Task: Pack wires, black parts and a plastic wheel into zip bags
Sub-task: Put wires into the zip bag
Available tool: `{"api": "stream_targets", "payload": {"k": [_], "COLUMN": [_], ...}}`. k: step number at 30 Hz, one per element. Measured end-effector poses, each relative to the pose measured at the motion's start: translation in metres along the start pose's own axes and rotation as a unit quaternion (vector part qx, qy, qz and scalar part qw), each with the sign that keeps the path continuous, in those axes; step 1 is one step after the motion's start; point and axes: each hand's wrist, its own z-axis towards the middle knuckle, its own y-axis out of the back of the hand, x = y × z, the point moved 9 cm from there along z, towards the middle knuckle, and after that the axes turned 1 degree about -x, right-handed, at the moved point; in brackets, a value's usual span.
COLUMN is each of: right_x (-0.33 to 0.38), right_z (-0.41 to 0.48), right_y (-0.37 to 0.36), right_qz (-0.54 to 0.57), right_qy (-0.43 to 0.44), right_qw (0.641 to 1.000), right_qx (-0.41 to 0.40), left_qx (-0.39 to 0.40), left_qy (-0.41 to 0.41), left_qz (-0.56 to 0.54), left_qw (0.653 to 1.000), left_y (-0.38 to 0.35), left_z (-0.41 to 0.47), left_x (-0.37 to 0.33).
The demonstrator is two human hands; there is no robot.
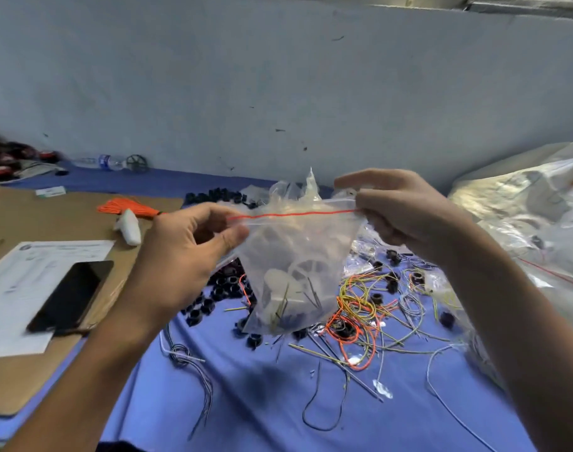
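Holding a clear zip bag (298,249) up off the cloth between both hands. Pinching the left end of its red seal strip (291,215) with the left hand (180,256), thumb pressed against curled fingers, plastic caught between. Pinching the other end of that strip with the right hand (405,210), forefinger arched above, remaining fingers curled beneath. Stretched taut and nearly level from hand to hand; whether pressed fully closed, cannot tell. Hanging below both hands, inside the bag: a white plastic wheel (306,269) with spokes, a few short wires (283,305) standing on end, and something dark in the bottom corner, too blurred to name. Lying beneath the right hand and wrist on the blue cloth (246,402): a tangle of loose wires (360,314) in yellow, orange, grey and white, with dark pieces scattered among them. Heaped under the left hand, partly hidden by it: ring-shaped black parts (220,288). Piled just beyond the left hand, behind the bag: a second heap of black pieces (213,194). Spread out to the left of the left hand: a cardboard sheet (50,216) bearing a printed paper (14,288), with a dark phone (71,295) resting on the paper. Lying farther back on that cardboard: an orange cord bundle (128,207). Bulging to the right of the right hand: a large crumpled plastic sack (523,207). Resting on its side well beyond the left hand, against the wall (278,93): a water bottle (99,162).
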Motion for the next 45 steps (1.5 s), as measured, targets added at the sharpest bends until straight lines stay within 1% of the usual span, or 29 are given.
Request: {"api": "stream_targets", "payload": {"k": [3,6,9,11,13,16,18,19,21,22,23,25,26,28,30,32,36,42,45], "right_x": [-0.005,-0.016,-0.037,-0.054,-0.065,-0.066,-0.052,-0.038,-0.008,0.003,0.010,0.011,0.009,0.006,0.005,0.005,0.003,-0.001,-0.003], "right_z": [-0.014,-0.022,-0.024,-0.025,-0.025,-0.024,-0.023,-0.024,-0.029,-0.032,-0.033,-0.031,-0.029,-0.025,-0.023,-0.021,-0.021,-0.022,-0.022], "right_y": [0.015,0.025,0.030,0.031,0.031,0.033,0.034,0.033,0.019,0.005,-0.013,-0.045,-0.057,-0.073,-0.081,-0.085,-0.088,-0.092,-0.090], "right_qz": [0.015,0.012,0.012,-0.018,-0.048,-0.058,-0.094,-0.143,-0.271,-0.321,-0.356,-0.408,-0.436,-0.482,-0.500,-0.498,-0.471,-0.461,-0.458], "right_qy": [-0.007,-0.027,-0.057,-0.083,-0.095,-0.074,-0.008,0.045,0.156,0.199,0.225,0.234,0.234,0.242,0.248,0.254,0.249,0.239,0.231], "right_qw": [1.000,1.000,0.998,0.996,0.994,0.995,0.993,0.985,0.943,0.921,0.905,0.882,0.867,0.839,0.827,0.826,0.843,0.851,0.855], "right_qx": [0.008,0.002,-0.011,-0.011,-0.013,-0.034,-0.066,-0.090,-0.112,-0.095,-0.059,0.026,0.053,0.072,0.071,0.067,0.068,0.078,0.082], "left_qx": [-0.003,0.012,0.029,0.048,0.056,0.046,0.041,0.040,0.042,0.045,0.046,0.047,0.048,0.049,0.050,0.049,0.037,0.033,0.030], "left_qy": [0.007,0.018,0.021,0.035,0.051,0.063,0.067,0.069,0.070,0.067,0.061,0.046,0.042,0.040,0.045,0.050,0.055,0.022,0.021], "left_qz": [-0.035,-0.066,-0.042,-0.007,-0.002,-0.020,-0.027,-0.025,-0.016,-0.010,-0.003,0.008,0.011,0.007,-0.006,-0.011,-0.002,0.066,0.084], "left_qw": [0.999,0.998,0.998,0.998,0.997,0.997,0.997,0.996,0.997,0.997,0.997,0.998,0.998,0.998,0.998,0.998,0.998,0.997,0.996], "left_y": [-0.013,-0.029,-0.045,-0.056,-0.064,-0.070,-0.072,-0.073,-0.075,-0.076,-0.077,-0.078,-0.078,-0.078,-0.077,-0.075,-0.069,-0.066,-0.064], "left_z": [-0.009,-0.011,-0.014,-0.017,-0.020,-0.021,-0.021,-0.020,-0.020,-0.020,-0.021,-0.022,-0.022,-0.023,-0.024,-0.025,-0.026,-0.030,-0.030], "left_x": [0.000,0.006,0.019,0.034,0.046,0.054,0.055,0.055,0.055,0.054,0.053,0.051,0.050,0.049,0.048,0.049,0.051,0.035,0.034]}}
